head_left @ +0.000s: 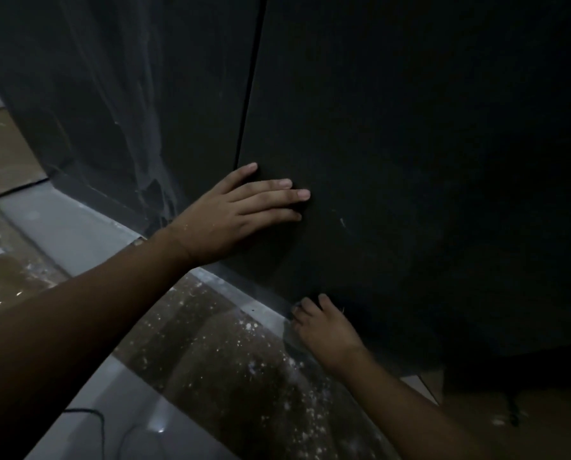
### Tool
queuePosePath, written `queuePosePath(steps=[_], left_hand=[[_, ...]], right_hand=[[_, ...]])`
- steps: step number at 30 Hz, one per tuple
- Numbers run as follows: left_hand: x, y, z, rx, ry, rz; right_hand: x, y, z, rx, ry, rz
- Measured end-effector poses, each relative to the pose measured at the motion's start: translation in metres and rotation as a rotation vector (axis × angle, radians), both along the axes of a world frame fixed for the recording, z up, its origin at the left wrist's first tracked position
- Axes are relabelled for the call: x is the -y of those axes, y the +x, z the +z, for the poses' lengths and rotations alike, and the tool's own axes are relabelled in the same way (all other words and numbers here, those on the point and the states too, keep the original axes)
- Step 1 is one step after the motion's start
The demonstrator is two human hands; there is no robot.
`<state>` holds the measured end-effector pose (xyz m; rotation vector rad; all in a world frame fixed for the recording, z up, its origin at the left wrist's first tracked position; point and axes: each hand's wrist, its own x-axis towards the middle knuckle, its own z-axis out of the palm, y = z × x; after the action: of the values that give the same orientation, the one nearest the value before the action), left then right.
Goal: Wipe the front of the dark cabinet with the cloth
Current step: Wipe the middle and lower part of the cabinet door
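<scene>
Black cabinet (410,144) front shows pale dust streaks beside its door seam (249,104), so wiping looks far from done. Flat on the door lies the left hand (237,217), fingers straight and close together. The right hand (323,327), at the cabinet's bottom edge, curls its fingers round what looks like a grey cloth (289,338).

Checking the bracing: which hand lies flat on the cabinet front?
The left hand, fingers straight against the door just right of the seam. The right hand sits lower, at the door's bottom edge, fingers bent.
</scene>
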<state>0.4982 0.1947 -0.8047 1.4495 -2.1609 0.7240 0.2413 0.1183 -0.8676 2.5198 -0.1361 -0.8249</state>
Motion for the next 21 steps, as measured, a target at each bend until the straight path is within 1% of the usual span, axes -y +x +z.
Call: queuePosePath(steps=[2, 3, 5, 7, 8, 9, 10, 12, 13, 14, 15, 16, 17, 18, 19, 20, 21], left_hand=[[-0.005, 0.002, -0.003, -0.049, 0.047, -0.002], [-0.009, 0.005, -0.003, -0.096, 0.058, 0.014], [-0.018, 0.008, -0.006, -0.253, 0.062, 0.091], [-0.028, 0.001, -0.016, -0.500, 0.115, 0.192], [-0.034, -0.009, -0.024, -0.687, 0.175, 0.264], [-0.039, -0.022, -0.031, -0.917, 0.258, 0.335], [-0.044, -0.040, -0.033, -1.200, 0.369, 0.383], [-0.049, -0.074, -0.038, -1.861, 0.641, 0.348], [-0.048, -0.086, -0.040, -2.106, 0.696, 0.276], [-0.044, -0.092, -0.046, -2.271, 0.672, 0.188], [-0.039, -0.095, -0.051, -2.389, 0.613, 0.122], [-0.033, -0.094, -0.055, -2.459, 0.543, 0.100], [-0.027, -0.092, -0.058, -2.493, 0.473, 0.104], [-0.023, -0.089, -0.061, -2.465, 0.403, 0.147], [-0.020, -0.087, -0.064, -2.407, 0.342, 0.199], [-0.018, -0.086, -0.068, -2.329, 0.277, 0.236], [-0.016, -0.085, -0.071, -2.247, 0.201, 0.255]], right_hand=[[0.001, 0.001, 0.010, 0.065, 0.094, -0.071], [0.003, 0.002, 0.016, 0.156, 0.173, -0.101], [0.006, 0.006, 0.027, 0.461, 0.334, -0.133], [0.002, 0.016, 0.032, 0.741, 0.448, -0.203], [-0.003, 0.023, 0.033, 0.851, 0.499, -0.231], [-0.010, 0.031, 0.036, 0.938, 0.553, -0.259], [-0.017, 0.041, 0.037, 1.024, 0.591, -0.280], [-0.027, 0.055, 0.035, 1.120, 0.624, -0.316], [-0.029, 0.060, 0.032, 1.123, 0.621, -0.321], [-0.030, 0.064, 0.031, 1.095, 0.624, -0.338], [-0.030, 0.067, 0.033, 1.027, 0.644, -0.377], [-0.030, 0.068, 0.040, 0.926, 0.693, -0.430], [-0.029, 0.066, 0.049, 0.798, 0.760, -0.470], [-0.027, 0.063, 0.063, 0.670, 0.789, -0.469], [-0.024, 0.059, 0.078, 0.568, 0.761, -0.431], [-0.021, 0.055, 0.095, 0.510, 0.686, -0.361], [-0.017, 0.050, 0.113, 0.510, 0.591, -0.253]])
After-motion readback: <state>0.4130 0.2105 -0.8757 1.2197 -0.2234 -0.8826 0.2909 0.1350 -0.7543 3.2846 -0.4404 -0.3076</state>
